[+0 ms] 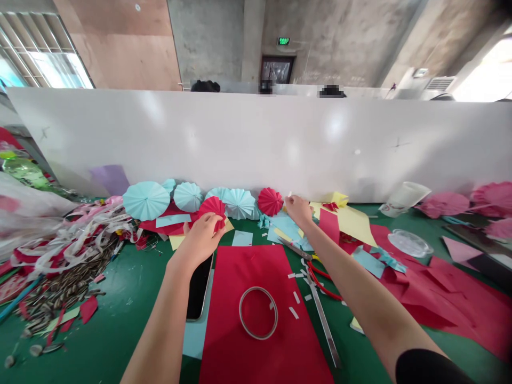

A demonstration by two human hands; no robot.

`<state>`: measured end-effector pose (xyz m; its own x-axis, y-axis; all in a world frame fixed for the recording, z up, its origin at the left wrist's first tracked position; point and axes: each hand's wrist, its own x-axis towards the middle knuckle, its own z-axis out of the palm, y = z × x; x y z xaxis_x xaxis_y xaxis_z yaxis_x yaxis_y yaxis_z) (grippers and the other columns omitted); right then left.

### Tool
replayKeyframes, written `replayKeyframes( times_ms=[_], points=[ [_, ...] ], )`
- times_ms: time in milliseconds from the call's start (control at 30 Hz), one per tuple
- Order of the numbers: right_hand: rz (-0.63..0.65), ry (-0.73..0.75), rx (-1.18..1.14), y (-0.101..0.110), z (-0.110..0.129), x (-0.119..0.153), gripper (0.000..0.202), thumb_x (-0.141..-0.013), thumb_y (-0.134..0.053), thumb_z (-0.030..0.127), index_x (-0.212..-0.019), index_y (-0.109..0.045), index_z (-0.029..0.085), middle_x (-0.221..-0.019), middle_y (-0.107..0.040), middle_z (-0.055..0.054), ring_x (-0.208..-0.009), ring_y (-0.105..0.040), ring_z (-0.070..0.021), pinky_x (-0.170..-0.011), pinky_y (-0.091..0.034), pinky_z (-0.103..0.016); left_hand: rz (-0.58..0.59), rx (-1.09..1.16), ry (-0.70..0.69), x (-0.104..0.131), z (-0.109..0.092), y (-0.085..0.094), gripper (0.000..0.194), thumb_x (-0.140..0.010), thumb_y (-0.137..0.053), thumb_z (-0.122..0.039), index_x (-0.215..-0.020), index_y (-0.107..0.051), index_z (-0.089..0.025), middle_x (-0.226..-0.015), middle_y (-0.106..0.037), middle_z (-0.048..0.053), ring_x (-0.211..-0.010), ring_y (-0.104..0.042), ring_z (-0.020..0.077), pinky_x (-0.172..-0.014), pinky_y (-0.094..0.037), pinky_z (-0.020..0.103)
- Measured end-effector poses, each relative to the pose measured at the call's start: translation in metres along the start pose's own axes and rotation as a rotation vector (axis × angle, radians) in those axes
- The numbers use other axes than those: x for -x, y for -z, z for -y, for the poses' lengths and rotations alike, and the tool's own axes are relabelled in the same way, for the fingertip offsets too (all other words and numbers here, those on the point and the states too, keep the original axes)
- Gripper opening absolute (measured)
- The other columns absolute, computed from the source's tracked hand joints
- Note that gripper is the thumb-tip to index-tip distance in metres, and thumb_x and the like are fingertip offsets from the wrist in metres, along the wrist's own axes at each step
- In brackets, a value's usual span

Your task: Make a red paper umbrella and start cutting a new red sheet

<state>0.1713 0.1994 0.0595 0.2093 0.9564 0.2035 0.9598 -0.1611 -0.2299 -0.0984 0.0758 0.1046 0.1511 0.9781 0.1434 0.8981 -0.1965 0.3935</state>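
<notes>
My left hand (202,237) has its fingers closed on the edge of a red folded paper rosette (212,206). To the right, my right hand (299,209) is raised by the white board, thumb and fingers pinched together. A tiny whitish bit shows at its fingertips, too small to name. Just left of it stands another red rosette (270,201), apart from the fingers. Several light blue rosettes (146,200) lean in a row along the board. Between my forearms lies a red paper sheet (236,266) with a ring-shaped tape roll (241,314) on it.
A black phone (199,290) lies beside the sheet. On its right are red-handled scissors (326,288), a metal ruler (325,320) and small white strips. Sunflower-seed-like husks and ribbons (76,234) heap at left. Red paper (444,293) and a tipped cup (404,198) lie right. A white board (248,138) stands behind.
</notes>
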Motion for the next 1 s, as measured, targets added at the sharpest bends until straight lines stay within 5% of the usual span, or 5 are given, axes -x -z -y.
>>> replayKeyframes(
  times_ms=[233, 433, 567, 733, 1000],
  points=[
    [0.063, 0.179, -0.094, 0.023, -0.030, 0.051, 0.021, -0.088, -0.041, 0.027, -0.094, -0.058, 0.016, -0.094, -0.062, -0.005, -0.089, -0.057, -0.0171, -0.078, -0.045, -0.032, 0.282, -0.107, -0.050, 0.001, -0.017, -0.011, 0.028, -0.083, -0.041, -0.027, -0.109, -0.050, -0.019, -0.119, -0.053, 0.012, -0.108, -0.050, 0.0258, -0.090, -0.036, 0.039],
    [0.247, 0.380, -0.130, 0.035, -0.066, 0.131, 0.017, -0.080, -0.048, 0.030, -0.089, -0.057, 0.019, -0.071, -0.065, -0.003, -0.060, -0.060, -0.0164, -0.051, -0.044, -0.024, 0.575, -0.188, -0.113, 0.007, -0.049, -0.039, 0.028, -0.067, -0.063, -0.032, -0.089, -0.060, -0.015, -0.096, -0.063, 0.013, -0.082, -0.062, 0.0280, -0.063, -0.047, 0.031],
    [0.237, 0.459, -0.022, 0.025, -0.091, 0.179, 0.032, -0.075, -0.052, 0.028, -0.105, -0.056, 0.017, -0.100, -0.063, -0.014, -0.086, -0.062, -0.0263, -0.064, -0.050, -0.034, 0.711, -0.251, -0.153, 0.011, -0.067, -0.065, 0.035, -0.057, -0.073, -0.028, -0.087, -0.062, -0.012, -0.094, -0.064, 0.017, -0.078, -0.063, 0.0311, -0.058, -0.048, 0.033],
    [0.186, 0.561, 0.240, 0.004, -0.099, 0.215, 0.042, -0.077, -0.047, 0.023, -0.117, -0.051, 0.012, -0.111, -0.057, -0.018, -0.084, -0.061, -0.0263, -0.065, -0.052, -0.036, 0.729, -0.309, -0.191, 0.014, -0.069, -0.088, 0.021, -0.064, -0.063, -0.008, -0.085, -0.063, -0.010, -0.089, -0.065, 0.018, -0.079, -0.063, 0.0312, -0.059, -0.049, 0.034],
    [-0.028, 0.840, 0.394, -0.001, -0.110, 0.219, 0.029, -0.068, -0.042, 0.001, -0.072, -0.068, 0.013, -0.103, -0.059, -0.013, -0.098, -0.049, -0.0304, -0.077, -0.046, -0.041, 0.700, -0.329, -0.176, 0.011, -0.064, -0.081, 0.026, -0.067, -0.049, 0.002, -0.085, -0.062, -0.012, -0.088, -0.064, 0.016, -0.080, -0.063, 0.0286, -0.061, -0.048, 0.033]
  ],
)
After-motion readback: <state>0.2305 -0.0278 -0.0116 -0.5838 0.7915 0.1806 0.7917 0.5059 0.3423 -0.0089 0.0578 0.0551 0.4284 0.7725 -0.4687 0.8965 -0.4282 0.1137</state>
